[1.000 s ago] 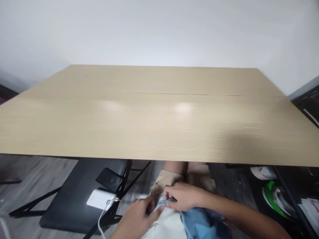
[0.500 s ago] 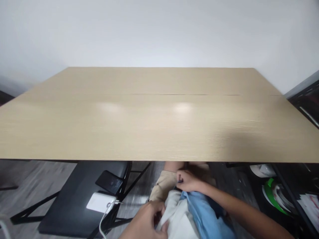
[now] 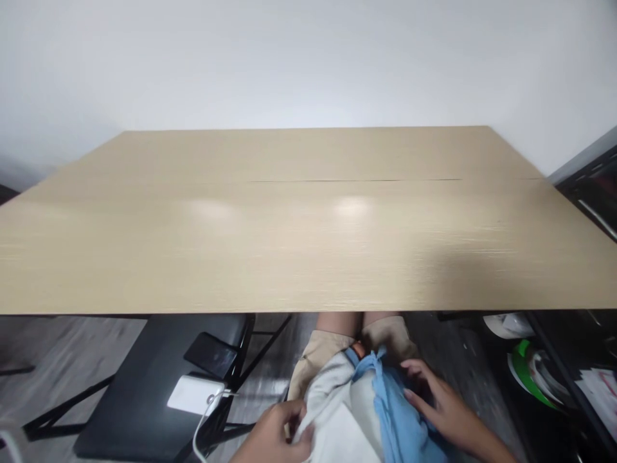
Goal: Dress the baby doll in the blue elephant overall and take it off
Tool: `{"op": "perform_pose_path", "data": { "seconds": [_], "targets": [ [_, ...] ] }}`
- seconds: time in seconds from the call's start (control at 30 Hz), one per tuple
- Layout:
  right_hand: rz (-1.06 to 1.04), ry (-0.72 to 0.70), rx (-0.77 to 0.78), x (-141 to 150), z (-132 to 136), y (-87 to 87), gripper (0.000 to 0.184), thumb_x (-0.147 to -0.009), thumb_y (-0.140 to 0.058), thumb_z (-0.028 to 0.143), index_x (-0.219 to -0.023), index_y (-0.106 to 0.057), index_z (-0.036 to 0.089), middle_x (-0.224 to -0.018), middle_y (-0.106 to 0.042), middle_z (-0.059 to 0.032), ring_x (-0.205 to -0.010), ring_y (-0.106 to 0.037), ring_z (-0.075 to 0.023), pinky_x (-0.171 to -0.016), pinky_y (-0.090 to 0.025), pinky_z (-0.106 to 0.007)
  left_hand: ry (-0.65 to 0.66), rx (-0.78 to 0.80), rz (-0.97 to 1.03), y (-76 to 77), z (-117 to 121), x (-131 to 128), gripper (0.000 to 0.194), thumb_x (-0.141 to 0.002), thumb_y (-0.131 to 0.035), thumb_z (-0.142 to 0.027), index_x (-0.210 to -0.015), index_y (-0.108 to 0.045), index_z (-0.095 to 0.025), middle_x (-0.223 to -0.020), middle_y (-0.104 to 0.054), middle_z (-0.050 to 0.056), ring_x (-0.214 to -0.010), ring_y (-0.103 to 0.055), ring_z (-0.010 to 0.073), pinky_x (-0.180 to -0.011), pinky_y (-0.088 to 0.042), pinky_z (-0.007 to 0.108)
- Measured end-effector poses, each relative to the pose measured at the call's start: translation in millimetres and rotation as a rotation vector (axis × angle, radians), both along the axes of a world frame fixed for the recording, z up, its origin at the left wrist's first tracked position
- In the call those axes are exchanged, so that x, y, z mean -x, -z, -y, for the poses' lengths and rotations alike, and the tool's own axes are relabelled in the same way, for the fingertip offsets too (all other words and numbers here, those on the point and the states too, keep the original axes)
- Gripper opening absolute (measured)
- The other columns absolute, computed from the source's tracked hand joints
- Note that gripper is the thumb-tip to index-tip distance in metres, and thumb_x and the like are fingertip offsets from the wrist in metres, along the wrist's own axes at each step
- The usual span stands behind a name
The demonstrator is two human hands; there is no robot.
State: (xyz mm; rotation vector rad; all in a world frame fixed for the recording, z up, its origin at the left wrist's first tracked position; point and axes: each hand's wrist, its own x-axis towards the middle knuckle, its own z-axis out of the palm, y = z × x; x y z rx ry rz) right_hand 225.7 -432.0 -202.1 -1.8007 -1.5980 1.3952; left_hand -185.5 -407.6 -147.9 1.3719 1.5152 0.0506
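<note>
A white cloth (image 3: 337, 418) lies bunched over my lap, its kind unclear. Beside it on the right hangs blue fabric (image 3: 400, 421) with a gathered, knot-like end. I cannot tell whether the two are one piece. My left hand (image 3: 282, 434) pinches the left edge of the white cloth between thumb and fingers. At the right of the blue fabric, my right hand (image 3: 443, 405) has its thumb and forefinger apart; the thumb is close against the fabric. A small orange-brown patch (image 3: 358, 349) shows at the top of the cloth. Beige shorts (image 3: 318, 354) are on my legs.
A wooden table (image 3: 289, 251) stands ahead against a white wall. On the left, a black chair (image 3: 130, 386) carries a dark phone (image 3: 211, 354) and a white power bank (image 3: 195, 394) with a cable. A dark shelf with a green-rimmed round item (image 3: 525, 379) is right.
My right hand reached forward over the cloth, then moved back to the right and opened. The blue fabric spread forward and right. My left hand shifted slightly right, keeping the white cloth.
</note>
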Motion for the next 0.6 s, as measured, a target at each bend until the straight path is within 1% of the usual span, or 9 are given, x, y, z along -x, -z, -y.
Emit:
{"op": "perform_pose_path", "data": {
  "seconds": [0.07,0.13,0.2,0.27,0.3,0.37,0.47,0.53,0.6],
  "targets": [
    [0.195,0.084,-0.023,-8,22,7.7,0.061,-0.099,-0.060,0.069,-0.138,-0.069,0.023,-0.120,-0.082,-0.0160,-0.114,-0.081,-0.0366,-0.105,-0.063,-0.052,-0.039,0.049,0.019,-4.8,-5,-8,0.031,-0.086,-0.075,-0.047,-0.094,-0.077,-0.017,-0.096,-0.078,0.007,-0.098,-0.069,0.0275,-0.089,-0.057,0.032],
    [0.321,0.130,0.037,-12,40,18.2,0.062,-0.100,-0.053,0.073,-0.131,-0.071,0.022,-0.112,-0.084,-0.0179,-0.106,-0.084,-0.0402,-0.099,-0.065,-0.055,-0.068,0.080,0.030,-9.8,-10,-14,0.032,-0.084,-0.074,-0.049,-0.091,-0.076,-0.018,-0.096,-0.078,0.007,-0.098,-0.068,0.0281,-0.088,-0.056,0.032],
    [0.353,0.173,0.111,-10,51,27.5,0.063,-0.103,-0.045,0.074,-0.129,-0.071,0.024,-0.111,-0.086,-0.0181,-0.104,-0.086,-0.0409,-0.095,-0.066,-0.054,-0.082,0.100,0.043,-14.1,-15,-18,0.034,-0.083,-0.073,-0.051,-0.091,-0.076,-0.018,-0.098,-0.078,0.007,-0.100,-0.067,0.0294,-0.090,-0.056,0.034],
    [0.358,0.225,0.144,-5,58,32.6,0.062,-0.104,-0.038,0.074,-0.128,-0.070,0.027,-0.114,-0.088,-0.0175,-0.105,-0.087,-0.0404,-0.093,-0.067,-0.051,-0.075,0.114,0.054,-17.7,-18,-20,0.036,-0.083,-0.071,-0.053,-0.092,-0.077,-0.019,-0.099,-0.078,0.007,-0.103,-0.067,0.0308,-0.092,-0.055,0.035],
    [0.370,0.242,0.160,-3,59,32.9,0.061,-0.103,-0.036,0.073,-0.126,-0.070,0.027,-0.113,-0.088,-0.0174,-0.105,-0.088,-0.0409,-0.092,-0.067,-0.051,-0.071,0.116,0.058,-19.3,-19,-21,0.037,-0.083,-0.070,-0.053,-0.093,-0.077,-0.019,-0.100,-0.079,0.008,-0.104,-0.067,0.0314,-0.093,-0.055,0.035],
    [0.415,0.251,0.218,0,60,29.7,0.061,-0.103,-0.035,0.075,-0.117,-0.069,0.027,-0.102,-0.089,-0.0176,-0.101,-0.088,-0.0436,-0.087,-0.066,-0.052,-0.066,0.115,0.059,-21.6,-20,-21,0.038,-0.083,-0.069,-0.054,-0.094,-0.077,-0.018,-0.101,-0.079,0.008,-0.106,-0.067,0.0319,-0.094,-0.054,0.036],
    [0.433,0.221,0.281,-2,61,21.2,0.059,-0.101,-0.040,0.080,-0.104,-0.070,0.029,-0.086,-0.086,-0.0158,-0.090,-0.088,-0.0463,-0.078,-0.065,-0.053,-0.075,0.119,0.081,-22.9,-20,-20,0.040,-0.084,-0.068,-0.055,-0.095,-0.077,-0.018,-0.104,-0.079,0.009,-0.106,-0.067,0.0319,-0.096,-0.055,0.036],
    [0.363,0.199,0.235,-3,62,17.4,0.054,-0.101,-0.045,0.079,-0.097,-0.070,0.031,-0.082,-0.085,-0.0127,-0.084,-0.087,-0.0432,-0.075,-0.064,-0.050,-0.072,0.123,0.103,-22.2,-20,-19,0.040,-0.084,-0.069,-0.056,-0.093,-0.077,-0.018,-0.103,-0.078,0.009,-0.105,-0.066,0.0315,-0.094,-0.055,0.036],
    [0.279,0.202,0.150,-3,63,16.1,0.052,-0.100,-0.047,0.079,-0.092,-0.067,0.031,-0.074,-0.081,-0.0085,-0.074,-0.084,-0.0380,-0.070,-0.062,-0.046,-0.071,0.113,0.107,-20.5,-20,-18,0.040,-0.085,-0.070,-0.058,-0.090,-0.075,-0.018,-0.100,-0.077,0.009,-0.102,-0.065,0.0301,-0.092,-0.055,0.035]
  ]
}}
